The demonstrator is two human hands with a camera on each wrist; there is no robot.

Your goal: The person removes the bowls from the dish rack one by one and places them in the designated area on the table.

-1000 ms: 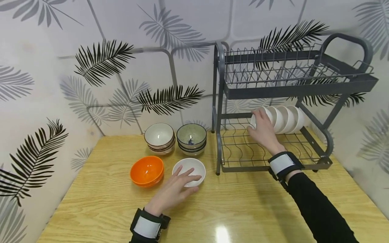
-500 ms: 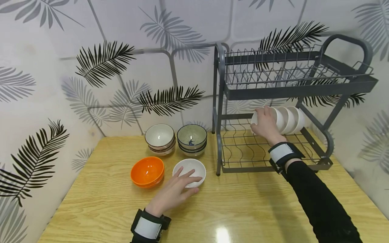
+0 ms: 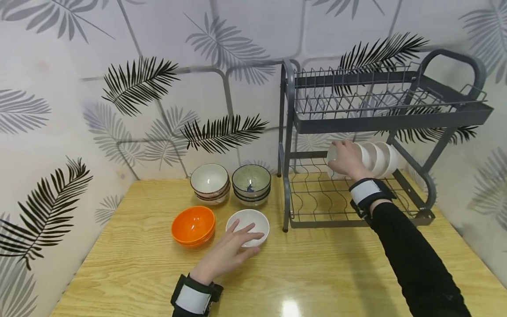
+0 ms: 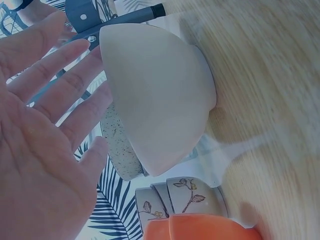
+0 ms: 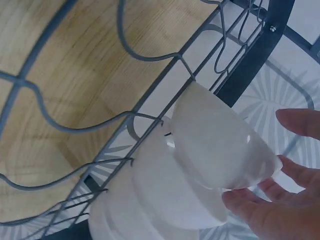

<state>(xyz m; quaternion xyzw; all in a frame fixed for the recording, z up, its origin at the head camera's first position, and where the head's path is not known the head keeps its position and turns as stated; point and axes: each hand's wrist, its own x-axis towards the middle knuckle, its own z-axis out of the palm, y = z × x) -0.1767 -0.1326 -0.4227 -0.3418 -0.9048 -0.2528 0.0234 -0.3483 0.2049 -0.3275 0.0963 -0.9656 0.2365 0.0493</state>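
Note:
My left hand (image 3: 227, 251) is over the near white bowl (image 3: 247, 218) on the table, fingers extended and spread. In the left wrist view its fingertips lie near the rim of that white bowl (image 4: 155, 95), not closed round it. At the dish rack's lower tier, my right hand (image 3: 347, 159) is at the leftmost white bowl (image 3: 332, 153) of a row standing on edge. The right wrist view has the fingers (image 5: 240, 202) touching this bowl's (image 5: 220, 135) rim, while the thumb stands apart from it. More white bowls (image 3: 386, 160) lean to its right.
Two orange bowls (image 3: 192, 224) are nested left of the near white bowl. Behind stand stacked floral bowls (image 3: 210, 180) and stacked green-grey bowls (image 3: 251, 180). The dark two-tier rack (image 3: 394, 121) stands at the right, its upper tier above my right hand.
My right hand has shifted slightly right at the rack, and the leftmost bowl now shows more to the hand's left. The left hand has kept its pose over the white bowl.

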